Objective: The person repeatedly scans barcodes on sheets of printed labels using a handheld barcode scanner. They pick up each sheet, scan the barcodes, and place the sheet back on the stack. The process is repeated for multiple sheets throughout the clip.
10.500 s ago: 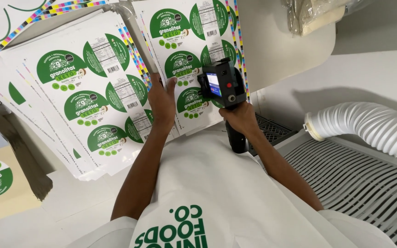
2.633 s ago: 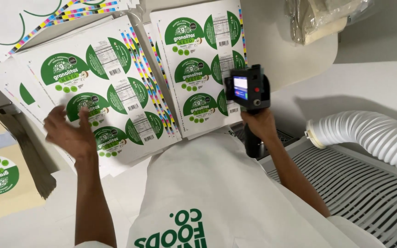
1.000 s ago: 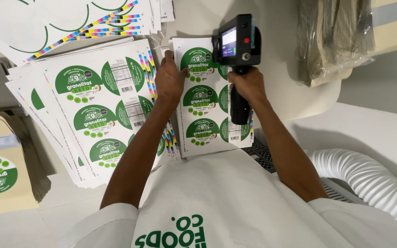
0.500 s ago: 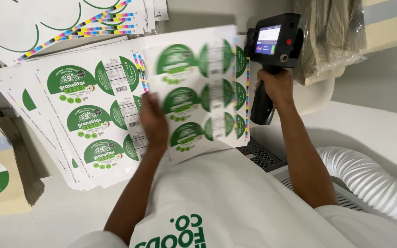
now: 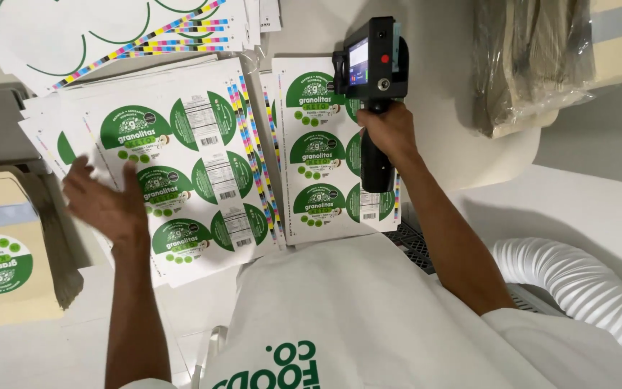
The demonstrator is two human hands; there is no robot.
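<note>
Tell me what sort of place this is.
Probably a food-packaging or labelling workroom: stacks of printed label sheets cover the table, the right hand grips a handheld printer, and a white ribbed duct hose runs alongside.

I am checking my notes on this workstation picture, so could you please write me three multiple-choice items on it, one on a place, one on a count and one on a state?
1. Where does the left hand lie?
A. On the left stack of label sheets
B. On the white ribbed hose
C. On the wrapped bundle

2. How many full green round labels run down the left column of the right stack of label sheets?
A. One
B. Three
C. Six

3. How is the handheld printer held?
A. Lying flat on the table
B. Hanging from a hook
C. Gripped by its handle in the right hand, screen end up

Answers: 1 A, the spread fingers rest on that stack's top sheet. 2 B, three labels sit one below another. 3 C, the fingers wrap the black handle.
</note>
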